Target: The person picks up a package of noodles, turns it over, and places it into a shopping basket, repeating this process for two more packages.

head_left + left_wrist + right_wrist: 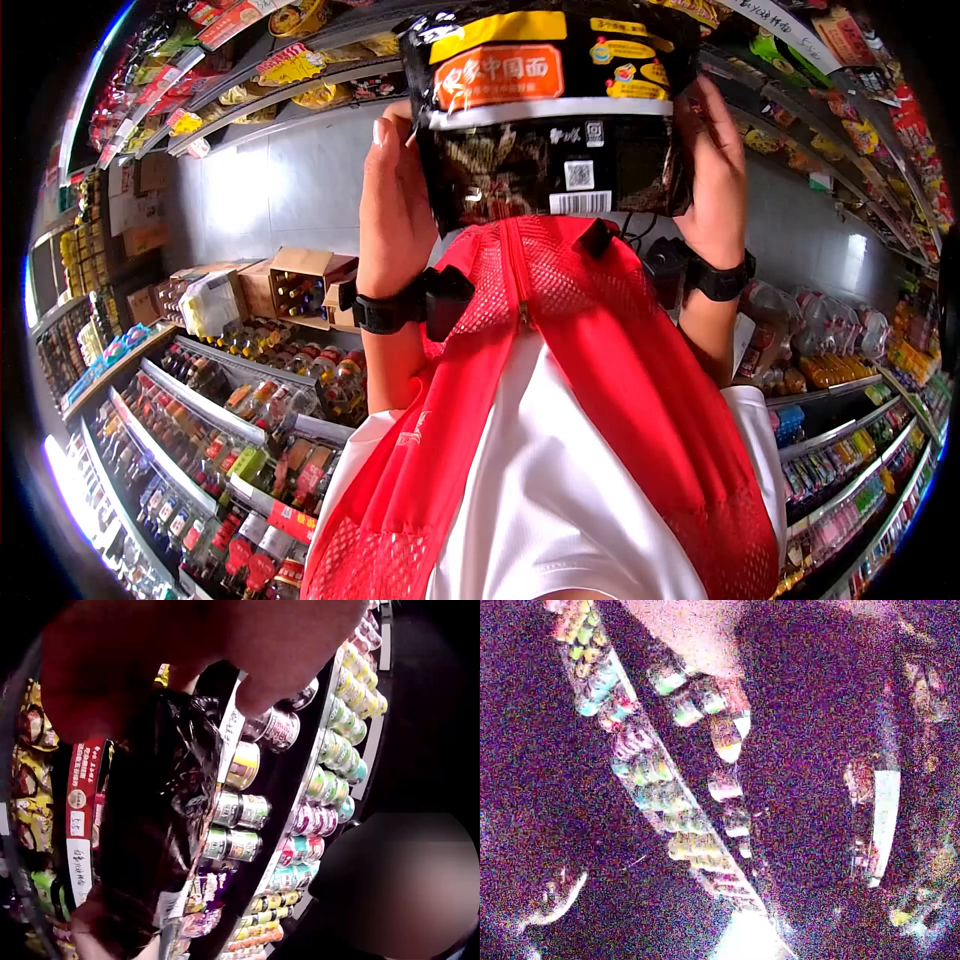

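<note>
Both hands hold a large black plastic noodle packet (550, 122) by its two sides, high in front of the chest in the head view. An orange label and a yellow stripe mark its upper part, a barcode its lower edge. My left hand (396, 195) grips the left side, its thumb pointing up along the edge; in the left wrist view the crinkled dark packet (161, 795) lies beneath the shadowed hand (225, 645). On the opposite side, my right hand (718, 185) grips the packet, fingers partly hidden behind it. Heavy grain blurs the right wrist view, where part of the hand (694, 634) shows.
Shelves with bagged noodles (290, 65) run along the far side. Bottle shelves (200, 440) stand at left, with an open carton (300, 285) of bottles on the floor. More stocked shelves (850, 450) are at right. Rows of cans (330, 780) appear in the left wrist view.
</note>
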The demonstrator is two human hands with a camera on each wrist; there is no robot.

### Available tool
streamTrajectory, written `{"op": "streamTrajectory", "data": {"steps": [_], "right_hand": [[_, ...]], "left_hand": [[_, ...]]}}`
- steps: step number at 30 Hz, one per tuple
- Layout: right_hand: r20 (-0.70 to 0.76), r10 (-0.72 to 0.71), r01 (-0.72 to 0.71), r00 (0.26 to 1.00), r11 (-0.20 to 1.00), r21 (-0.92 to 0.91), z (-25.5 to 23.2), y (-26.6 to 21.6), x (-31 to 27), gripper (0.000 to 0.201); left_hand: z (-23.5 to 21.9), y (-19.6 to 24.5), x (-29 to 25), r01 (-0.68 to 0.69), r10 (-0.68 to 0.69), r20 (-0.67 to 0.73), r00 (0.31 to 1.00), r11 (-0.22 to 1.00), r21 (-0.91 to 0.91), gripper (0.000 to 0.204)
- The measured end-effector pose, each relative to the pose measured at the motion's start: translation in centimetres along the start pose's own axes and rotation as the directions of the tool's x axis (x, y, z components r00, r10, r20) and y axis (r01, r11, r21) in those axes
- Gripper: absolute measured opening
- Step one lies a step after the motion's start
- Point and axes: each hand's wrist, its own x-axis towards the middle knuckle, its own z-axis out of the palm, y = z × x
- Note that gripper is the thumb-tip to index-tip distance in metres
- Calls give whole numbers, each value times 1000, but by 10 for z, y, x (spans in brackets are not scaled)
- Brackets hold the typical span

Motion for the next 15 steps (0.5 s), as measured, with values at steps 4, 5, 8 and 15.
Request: {"op": "streamTrajectory", "data": {"steps": [4, 5, 8, 15], "right_hand": [[25, 51, -53, 998, 995, 82, 0, -3, 2, 36], [38, 58, -61, 998, 995, 80, 0, -3, 3, 35], [120, -82, 98, 989, 986, -134, -4, -3, 2, 42], [420, -426, 595, 801, 501, -628, -37, 7, 3, 61]], "left_hand": [[-4, 3, 5, 80, -140, 218, 966, 962, 260, 17], [-1, 1, 4, 48, -109, 221, 969, 963, 265, 17], [4, 3, 2, 47, -91, 195, 977, 974, 220, 9], [-26, -16, 9, -420, 168, 433, 885, 688, 591, 59]]}}
